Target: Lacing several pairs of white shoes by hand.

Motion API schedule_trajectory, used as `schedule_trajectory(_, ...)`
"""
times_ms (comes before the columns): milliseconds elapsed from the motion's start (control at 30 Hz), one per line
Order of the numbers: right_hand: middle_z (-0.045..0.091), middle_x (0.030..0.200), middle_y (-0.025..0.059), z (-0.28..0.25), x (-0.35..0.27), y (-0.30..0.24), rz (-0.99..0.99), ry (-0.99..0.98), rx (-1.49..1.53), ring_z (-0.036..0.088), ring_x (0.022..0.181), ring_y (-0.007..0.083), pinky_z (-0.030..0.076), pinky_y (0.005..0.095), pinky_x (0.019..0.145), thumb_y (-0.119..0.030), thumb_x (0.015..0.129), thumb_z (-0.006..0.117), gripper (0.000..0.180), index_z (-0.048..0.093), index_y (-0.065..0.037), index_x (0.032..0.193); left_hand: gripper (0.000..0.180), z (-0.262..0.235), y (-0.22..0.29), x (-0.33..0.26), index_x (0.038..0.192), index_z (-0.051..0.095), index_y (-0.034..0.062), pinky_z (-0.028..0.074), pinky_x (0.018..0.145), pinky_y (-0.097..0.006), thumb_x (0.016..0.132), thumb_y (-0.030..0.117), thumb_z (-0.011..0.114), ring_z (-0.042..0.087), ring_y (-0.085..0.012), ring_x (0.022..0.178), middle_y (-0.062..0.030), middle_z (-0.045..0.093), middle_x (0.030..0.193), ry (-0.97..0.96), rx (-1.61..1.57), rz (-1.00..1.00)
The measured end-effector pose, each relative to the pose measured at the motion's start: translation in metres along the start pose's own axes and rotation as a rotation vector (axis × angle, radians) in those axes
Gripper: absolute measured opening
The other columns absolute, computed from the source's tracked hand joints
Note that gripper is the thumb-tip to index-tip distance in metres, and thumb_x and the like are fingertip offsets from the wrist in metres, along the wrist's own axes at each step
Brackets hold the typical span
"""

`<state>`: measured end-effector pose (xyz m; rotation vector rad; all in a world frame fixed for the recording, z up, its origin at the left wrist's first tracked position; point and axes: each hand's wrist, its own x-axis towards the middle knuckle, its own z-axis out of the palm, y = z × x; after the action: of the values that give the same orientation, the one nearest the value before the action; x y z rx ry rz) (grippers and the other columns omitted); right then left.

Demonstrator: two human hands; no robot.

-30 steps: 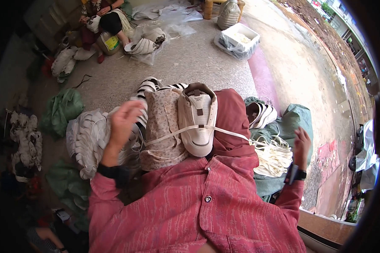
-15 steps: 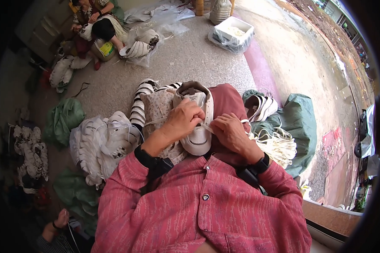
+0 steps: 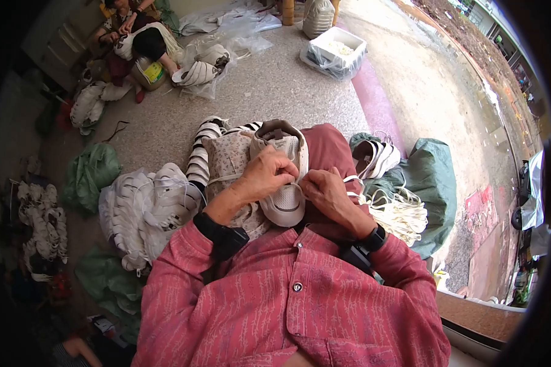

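A white and beige sneaker [image 3: 282,211] lies on my lap, its toe toward me and its brown-lined collar pointing away. Over its lacing area, my left hand [image 3: 268,174] is closed in a pinch around a white shoelace, fingers curled above the tongue. Opposite it, my right hand [image 3: 326,191] pinches the lace at the shoe's right edge. The fingertips of both hands nearly meet, so the lace between them is mostly hidden. A loose bundle of cream laces [image 3: 404,215] lies just right of my right hand.
Stacked white shoe uppers [image 3: 142,211] lie at my left, near green sacks [image 3: 92,174]. Right of my lap are more shoes [image 3: 376,158] and a green bag [image 3: 434,183]. A white bin [image 3: 342,46] stands ahead. Another person [image 3: 135,40] sits at far left handling a shoe.
My right hand has drawn its fingers into a tighter pinch beside the shoe. My left hand stays nearly in place. At lower left, another person's raised hand has dropped.
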<state>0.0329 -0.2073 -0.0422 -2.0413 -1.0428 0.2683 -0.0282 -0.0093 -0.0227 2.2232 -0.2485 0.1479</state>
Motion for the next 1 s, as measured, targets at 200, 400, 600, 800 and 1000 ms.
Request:
schedule_trajectory(200,0.063,0.081,0.0106,-0.015,0.003,-0.012,-0.06,-0.01,-0.233,0.061,0.081,0.0272,0.036,0.0398,0.077,-0.02,0.083,0.064,0.015,0.06,-0.008,0.09,0.008,0.0,0.002,-0.001,0.083,0.069,0.0073,0.043,0.084,-0.035,0.076,0.01,0.07,0.053,-0.0228,0.09,-0.0043,0.063,0.081,0.003,0.101,0.074)
schedule_trajectory(400,0.061,0.092,0.0048,-0.038,0.027,-0.014,-0.324,-0.161,-0.448,0.06,0.092,0.0245,0.037,0.0382,0.08,-0.021,0.073,0.075,0.038,0.056,-0.012,0.104,0.008,-0.005,-0.002,0.005,0.085,0.069,0.0069,0.047,0.077,-0.036,0.078,0.012,0.068,0.059,-0.028,0.085,-0.0078,0.063,0.085,-0.061,0.34,0.3)
schedule_trajectory(600,0.061,0.085,0.0027,-0.039,0.041,0.003,-0.405,-0.22,-0.344,0.06,0.089,0.0221,0.036,0.0364,0.081,-0.023,0.067,0.078,0.034,0.057,-0.014,0.092,0.009,-0.009,-0.006,0.008,0.085,0.067,0.0057,0.049,0.072,-0.037,0.08,0.013,0.066,0.062,-0.0293,0.081,-0.0101,0.062,0.083,-0.075,0.127,0.267)
schedule_trajectory(800,0.062,0.081,0.0015,-0.035,0.036,0.012,-0.444,-0.124,-0.336,0.06,0.086,0.0198,0.036,0.0349,0.082,-0.025,0.069,0.077,0.029,0.059,-0.014,0.088,0.012,-0.009,-0.002,0.012,0.087,0.066,0.0036,0.049,0.073,-0.037,0.08,0.013,0.067,0.062,-0.0298,0.08,-0.0115,0.062,0.082,-0.107,0.045,0.152)
schedule_trajectory(1000,0.061,0.08,0.0013,-0.036,0.038,0.015,-0.478,-0.106,-0.328,0.06,0.084,0.0199,0.036,0.0346,0.083,-0.025,0.07,0.076,0.027,0.058,-0.013,0.086,0.014,-0.013,0.0,0.017,0.09,0.066,0.0026,0.049,0.074,-0.036,0.08,0.013,0.067,0.063,-0.0283,0.083,-0.0112,0.063,0.085,-0.139,-0.037,0.095)
